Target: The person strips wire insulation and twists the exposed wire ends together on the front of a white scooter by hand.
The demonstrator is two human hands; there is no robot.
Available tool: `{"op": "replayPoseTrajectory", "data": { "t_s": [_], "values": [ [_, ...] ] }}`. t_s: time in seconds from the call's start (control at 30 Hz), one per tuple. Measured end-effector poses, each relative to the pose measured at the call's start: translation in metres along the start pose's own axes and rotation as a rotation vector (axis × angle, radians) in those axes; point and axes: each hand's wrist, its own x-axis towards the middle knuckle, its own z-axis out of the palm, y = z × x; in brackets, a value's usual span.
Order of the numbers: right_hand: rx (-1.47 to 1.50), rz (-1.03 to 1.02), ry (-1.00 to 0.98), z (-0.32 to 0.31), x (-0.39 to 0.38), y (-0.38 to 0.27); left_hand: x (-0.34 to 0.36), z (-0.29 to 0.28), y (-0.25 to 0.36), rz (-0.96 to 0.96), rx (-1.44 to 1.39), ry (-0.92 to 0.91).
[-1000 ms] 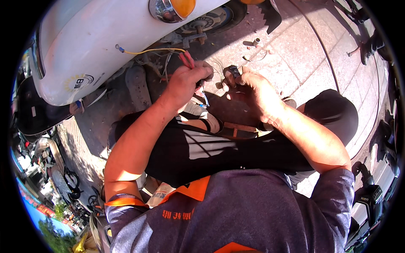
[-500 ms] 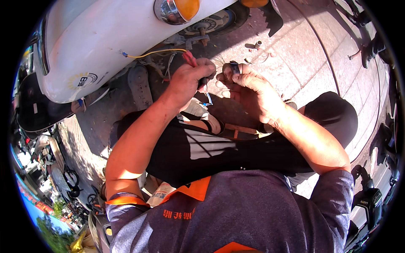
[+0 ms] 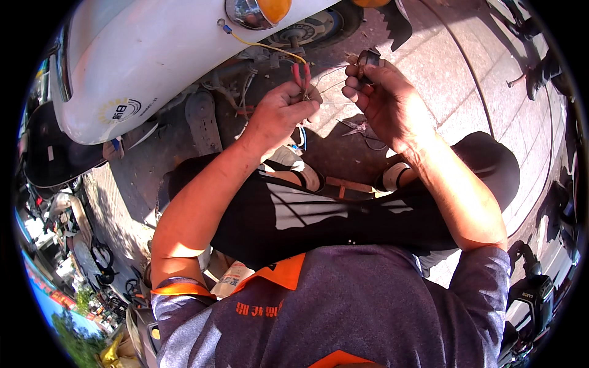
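Pinched between my left hand's (image 3: 283, 110) thumb and fingers are wires with red sleeves (image 3: 300, 75). A yellow wire (image 3: 264, 46) runs from them up to a blue-collared ring terminal (image 3: 224, 26) in front of the white body panel. My right hand (image 3: 394, 101), to the right and slightly higher, grips what looks like a roll of black tape (image 3: 369, 59) with thumb and fingertips. A thin pale strand spans the gap between the hands. Blue and white wire ends (image 3: 301, 140) hang below my left hand. The exact joint in my left fingers is hidden.
A white vehicle body (image 3: 153, 61) with an amber lamp (image 3: 275, 11) and a wheel (image 3: 310, 29) stands ahead. Scissors-like tool (image 3: 356, 127) lies on the paving between my feet and hands. A dark cable (image 3: 469, 67) crosses the ground at right.
My right hand has moved up and right with the tape roll, away from my left hand. The yellow wire and its terminal have shifted up and right. The tool on the paving has come into view.
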Motion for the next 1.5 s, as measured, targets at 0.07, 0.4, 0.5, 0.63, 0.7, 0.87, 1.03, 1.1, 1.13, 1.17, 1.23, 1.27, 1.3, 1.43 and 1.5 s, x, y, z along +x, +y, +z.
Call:
{"op": "replayPoseTrajectory", "data": {
  "t_s": [0.07, 0.4, 0.5, 0.63, 0.7, 0.87, 1.03, 1.1, 1.13, 1.17, 1.23, 1.27, 1.3, 1.43, 1.5],
  "values": [
    [-0.053, -0.014, -0.009, -0.001, 0.002, 0.0, -0.001, 0.001, 0.002, -0.016, -0.029, 0.036],
    [-0.515, 0.105, 0.104, 0.007, -0.017, 0.013, -0.003, -0.009, 0.005, -0.114, -0.262, 0.167],
    [-0.574, 0.203, 0.027, 0.007, -0.026, 0.024, -0.003, -0.007, 0.005, -0.117, -0.229, 0.187],
    [-0.521, 0.329, -0.035, 0.001, -0.019, 0.035, -0.001, -0.002, 0.007, -0.082, -0.151, 0.169],
    [-0.56, 0.377, -0.057, 0.001, -0.016, 0.033, 0.0, -0.001, 0.007, -0.08, -0.073, 0.141],
    [-0.5, 0.442, -0.105, -0.003, -0.008, 0.048, -0.002, 0.001, 0.005, -0.053, -0.105, 0.067],
    [-0.498, 0.291, -0.097, -0.002, -0.005, 0.057, -0.005, 0.007, 0.007, -0.022, -0.075, 0.052],
    [-0.493, 0.217, -0.068, -0.002, -0.005, 0.058, -0.005, 0.006, 0.005, 0.009, -0.094, 0.083],
    [-0.494, 0.195, -0.064, -0.002, -0.004, 0.058, -0.005, 0.005, 0.005, 0.025, -0.104, 0.1],
    [-0.495, 0.173, -0.06, -0.002, -0.004, 0.058, -0.005, 0.004, 0.006, 0.007, -0.121, 0.086],
    [-0.467, 0.152, -0.064, -0.001, -0.004, 0.057, -0.006, 0.001, 0.008, -0.03, -0.158, 0.06],
    [-0.453, 0.142, -0.066, -0.001, -0.005, 0.056, -0.005, 0.001, 0.007, -0.024, -0.161, 0.058],
    [-0.462, 0.139, -0.073, 0.0, -0.005, 0.055, -0.005, 0.0, 0.006, -0.018, -0.163, 0.055],
    [-0.476, 0.127, -0.117, -0.003, -0.005, 0.053, -0.003, -0.002, 0.006, -0.041, -0.141, 0.062],
    [-0.464, 0.12, -0.131, -0.003, -0.005, 0.053, -0.002, -0.003, 0.004, 0.002, -0.165, 0.049]
  ]
}}
